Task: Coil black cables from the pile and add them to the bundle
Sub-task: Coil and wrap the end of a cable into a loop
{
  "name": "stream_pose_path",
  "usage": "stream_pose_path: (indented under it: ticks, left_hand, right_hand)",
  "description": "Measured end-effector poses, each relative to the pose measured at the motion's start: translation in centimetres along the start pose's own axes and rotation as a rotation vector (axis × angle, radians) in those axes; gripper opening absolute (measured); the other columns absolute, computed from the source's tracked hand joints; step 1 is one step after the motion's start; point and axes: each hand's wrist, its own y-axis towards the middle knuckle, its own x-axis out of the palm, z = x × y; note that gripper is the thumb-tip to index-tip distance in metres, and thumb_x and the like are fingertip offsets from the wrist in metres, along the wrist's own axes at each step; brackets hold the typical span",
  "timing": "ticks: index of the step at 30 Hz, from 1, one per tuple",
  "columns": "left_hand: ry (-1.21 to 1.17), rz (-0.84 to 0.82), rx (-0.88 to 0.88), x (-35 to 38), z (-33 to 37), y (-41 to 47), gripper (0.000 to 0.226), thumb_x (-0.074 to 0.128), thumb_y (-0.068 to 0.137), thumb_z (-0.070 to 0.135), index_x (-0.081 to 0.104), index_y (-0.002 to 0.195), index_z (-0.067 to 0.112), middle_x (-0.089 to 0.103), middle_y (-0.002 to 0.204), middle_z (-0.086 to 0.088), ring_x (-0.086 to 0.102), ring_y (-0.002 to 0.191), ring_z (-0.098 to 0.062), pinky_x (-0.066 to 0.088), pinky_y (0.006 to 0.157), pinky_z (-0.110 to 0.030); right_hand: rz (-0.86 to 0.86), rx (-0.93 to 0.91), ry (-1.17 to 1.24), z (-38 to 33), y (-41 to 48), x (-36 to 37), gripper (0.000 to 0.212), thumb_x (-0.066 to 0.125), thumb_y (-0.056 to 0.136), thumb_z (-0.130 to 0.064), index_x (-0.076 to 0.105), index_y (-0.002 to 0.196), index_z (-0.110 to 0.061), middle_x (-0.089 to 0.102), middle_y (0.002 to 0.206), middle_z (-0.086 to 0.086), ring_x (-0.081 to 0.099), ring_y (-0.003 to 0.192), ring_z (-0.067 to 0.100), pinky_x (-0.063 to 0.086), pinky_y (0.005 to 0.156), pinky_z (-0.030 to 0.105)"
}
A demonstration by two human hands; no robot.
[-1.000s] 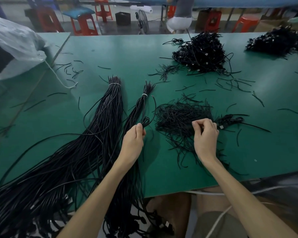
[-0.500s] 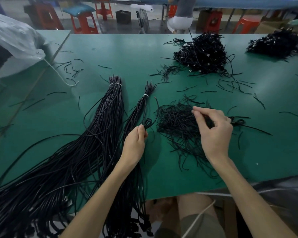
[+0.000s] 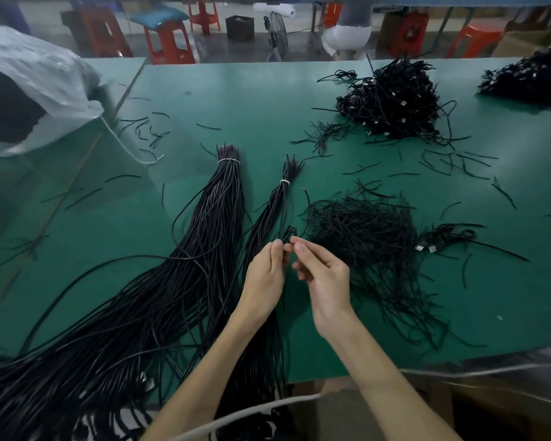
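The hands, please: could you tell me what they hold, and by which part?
The left hand pinches a black cable coil at its base; the right hand touches the same spot, grip unclear.

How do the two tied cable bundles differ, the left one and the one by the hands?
The left bundle is far thicker than the right bundle. Its tie sits farther up the table than the right bundle's. The left bundle lies untouched; the left hand holds a small coil beside the right bundle. Both are black, bound with a pale tie.
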Motion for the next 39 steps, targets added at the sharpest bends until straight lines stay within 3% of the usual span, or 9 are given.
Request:
stream_pose_path:
  ticks: [3,7,10,16,24,28,32,37,39]
  left_hand:
    - [0.0,0.013,-0.011,0.0,0.0,-0.1,0.044,0.031,0.112,0.04,0.059,0.085,0.019,0.055,0.071,0.007,0.047,0.064,-0.01,0.04,0.064,-0.036]
    - [-0.005,0.009,-0.026,0.0,0.2,-0.1,0.047,0.031,0.112,0.04,0.063,0.093,0.011,0.058,0.075,-0.008,0.048,0.065,-0.015,0.04,0.063,-0.037]
    - [0.01,0.033,-0.035,-0.1,0.2,-0.2,0.045,0.035,0.112,0.037,0.061,0.087,0.01,0.054,0.069,0.007,0.047,0.063,-0.01,0.04,0.063,-0.034]
    - [0.073,0.011,-0.031,-0.1,0.4,-0.3,0.042,0.035,0.112,0.035,0.057,0.084,0.012,0.052,0.072,0.002,0.046,0.065,-0.013,0.04,0.064,-0.036]
    - [0.029,-0.017,-0.003,-0.6,1.7,-0.3,0.043,0.037,0.113,0.031,0.047,0.071,0.029,0.038,0.062,0.01,0.033,0.053,-0.011,0.026,0.053,-0.031]
    - [-0.002,-0.178,-0.025,-1.2,3.5,0.0,0.04,0.04,0.108,0.037,0.046,0.068,0.03,0.036,0.061,0.01,0.03,0.048,-0.008,0.025,0.049,-0.028]
    - [-0.098,-0.426,-0.075,-1.9,4.3,-0.6,0.04,0.042,0.108,0.041,0.055,0.072,0.029,0.033,0.062,0.007,0.027,0.048,-0.011,0.023,0.045,-0.025]
    - [-0.126,-0.437,-0.136,-2.2,4.9,-1.2,0.05,0.043,0.106,0.045,0.058,0.095,-0.001,0.031,0.065,0.004,0.026,0.051,-0.015,0.026,0.046,-0.025]
    - [-0.121,-0.401,-0.132,-2.3,5.2,-1.3,0.041,0.039,0.11,0.04,0.073,0.101,0.019,0.03,0.064,0.004,0.024,0.051,-0.015,0.023,0.045,-0.025]
  right_hand:
    - [0.007,0.019,0.014,0.4,0.1,-0.5,0.015,0.073,0.091,-0.011,0.081,0.104,-0.01,0.077,0.1,0.016,0.06,0.074,0.015,0.048,0.069,0.029]
    - [-0.012,-0.009,-0.039,1.1,0.2,-0.7,0.013,0.073,0.093,-0.014,0.082,0.102,-0.015,0.078,0.101,0.013,0.063,0.075,0.014,0.051,0.068,0.026]
    - [-0.039,-0.039,-0.051,1.6,0.2,-1.2,0.012,0.072,0.094,-0.013,0.081,0.102,-0.017,0.078,0.1,0.012,0.064,0.078,0.014,0.053,0.07,0.024]
    - [-0.121,0.015,-0.029,1.1,0.2,-1.6,0.016,0.078,0.085,-0.032,0.078,0.095,-0.019,0.076,0.096,0.012,0.061,0.074,0.016,0.051,0.067,0.026]
    - [-0.327,-0.02,-0.454,-3.2,1.8,-3.5,0.016,0.075,0.093,-0.025,0.068,0.103,-0.015,0.078,0.09,0.004,0.067,0.069,0.012,0.048,0.058,0.02]
    - [-0.423,-0.002,-0.461,-4.9,2.3,-4.2,0.037,0.084,0.084,-0.023,0.067,0.117,-0.023,0.073,0.103,0.0,0.068,0.087,0.011,0.05,0.068,0.018]
    - [-0.707,0.073,-0.292,-6.0,2.6,-4.7,0.064,0.083,0.084,-0.012,0.06,0.14,-0.034,0.06,0.111,0.003,0.057,0.093,0.019,0.052,0.087,0.028]
    - [-0.745,0.072,-0.34,-5.7,2.2,-4.4,0.038,0.081,0.088,-0.02,0.071,0.125,-0.023,0.072,0.124,0.004,0.066,0.118,0.021,0.052,0.099,0.031]
    - [-0.636,-0.016,-0.467,-5.3,2.1,-4.4,0.031,0.082,0.085,-0.03,0.075,0.115,-0.027,0.073,0.118,0.002,0.067,0.114,0.021,0.052,0.102,0.038]
